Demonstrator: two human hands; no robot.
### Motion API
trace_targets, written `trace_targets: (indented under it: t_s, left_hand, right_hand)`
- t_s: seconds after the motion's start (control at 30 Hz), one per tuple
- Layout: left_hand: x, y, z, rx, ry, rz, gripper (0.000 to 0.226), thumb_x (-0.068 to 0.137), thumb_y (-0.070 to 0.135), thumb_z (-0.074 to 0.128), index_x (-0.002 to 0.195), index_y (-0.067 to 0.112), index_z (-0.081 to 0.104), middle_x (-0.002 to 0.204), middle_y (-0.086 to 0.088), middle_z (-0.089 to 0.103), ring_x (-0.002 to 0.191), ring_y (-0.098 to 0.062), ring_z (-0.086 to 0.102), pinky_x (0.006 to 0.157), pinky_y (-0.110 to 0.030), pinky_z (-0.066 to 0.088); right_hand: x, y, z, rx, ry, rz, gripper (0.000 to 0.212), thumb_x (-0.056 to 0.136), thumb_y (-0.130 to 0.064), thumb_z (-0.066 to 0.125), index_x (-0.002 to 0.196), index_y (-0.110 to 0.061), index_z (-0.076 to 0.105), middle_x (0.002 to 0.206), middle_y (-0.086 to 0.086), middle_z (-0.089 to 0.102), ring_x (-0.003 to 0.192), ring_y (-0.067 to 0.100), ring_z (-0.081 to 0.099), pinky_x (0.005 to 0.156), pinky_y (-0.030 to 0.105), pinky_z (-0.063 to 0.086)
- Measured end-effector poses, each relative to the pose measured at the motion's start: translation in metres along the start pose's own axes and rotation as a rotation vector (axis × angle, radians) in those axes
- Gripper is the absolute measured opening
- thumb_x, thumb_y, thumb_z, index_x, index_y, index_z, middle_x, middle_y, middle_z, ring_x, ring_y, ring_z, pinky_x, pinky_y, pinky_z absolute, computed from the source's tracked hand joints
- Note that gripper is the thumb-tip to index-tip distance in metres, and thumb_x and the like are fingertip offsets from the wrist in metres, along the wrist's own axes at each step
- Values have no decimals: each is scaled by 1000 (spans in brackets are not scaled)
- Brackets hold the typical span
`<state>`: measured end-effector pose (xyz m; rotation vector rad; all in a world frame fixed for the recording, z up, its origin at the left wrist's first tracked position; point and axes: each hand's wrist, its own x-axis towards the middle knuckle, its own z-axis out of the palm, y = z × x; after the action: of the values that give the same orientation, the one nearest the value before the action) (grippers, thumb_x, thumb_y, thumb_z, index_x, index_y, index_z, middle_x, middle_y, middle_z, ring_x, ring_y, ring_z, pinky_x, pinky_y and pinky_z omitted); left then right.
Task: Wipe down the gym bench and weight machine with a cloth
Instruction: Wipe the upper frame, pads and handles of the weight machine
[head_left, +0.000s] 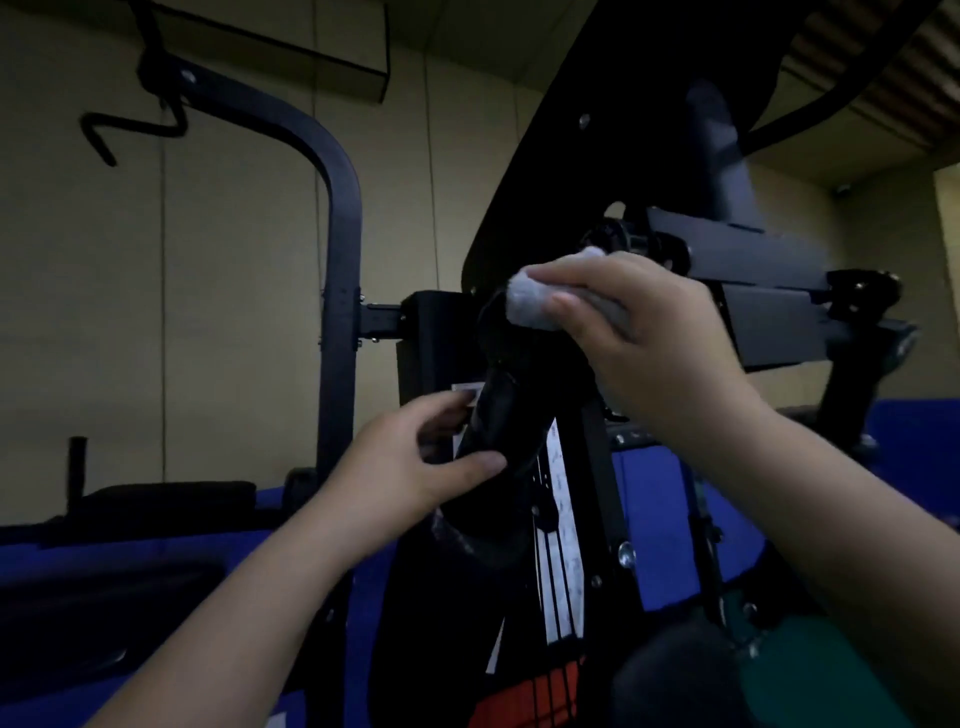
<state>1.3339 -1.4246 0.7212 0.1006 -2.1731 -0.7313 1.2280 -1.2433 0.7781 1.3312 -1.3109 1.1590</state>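
At the weight machine (571, 467), right grip (649, 322) clutched the cloth (524, 304); left grip (415, 457) pinched a black pad (498, 415). Wiping appeared underway; bench progress unverifiable.

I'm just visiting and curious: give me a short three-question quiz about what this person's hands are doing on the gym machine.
1. True or false: the right hand holds the crumpled grey cloth.
2. What does the left hand grip? A) the curved black frame tube B) the dark padded handle C) nothing
3. Fill in: the cloth is pressed against the handle's ____ end.

Key: 1 true; 2 B; 3 upper.
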Motion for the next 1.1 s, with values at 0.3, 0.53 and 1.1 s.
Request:
trace_targets:
  t_s: [0.3,0.53,1.1]
  left_hand:
    - [-42,-48,-14,250,-163,-87,112,63,58,78,151,38,11,153,15,27,137,-4,30,105,-22,28]
    - [-45,-60,4,241,-172,-8,112,65,51,81,151,34,11,148,12,36,130,-5,37,97,-18,33]
    - [-44,-55,17,280,-80,-95,107,58,52,79,147,36,22,127,16,52,109,-4,52,82,-14,43]
  right_hand:
    - [-110,-14,90,-12,302,188,33,91,-19,61,124,-17,61,114,3,41,97,1,43,91,4,33]
    - [-134,-15,118,146,307,314,30,93,-15,55,119,-29,54,111,8,46,102,-7,45,88,5,36]
    - [-109,-6,90,385,361,503,24,89,-16,63,92,-31,46,87,-15,55,80,-11,56,64,7,44]
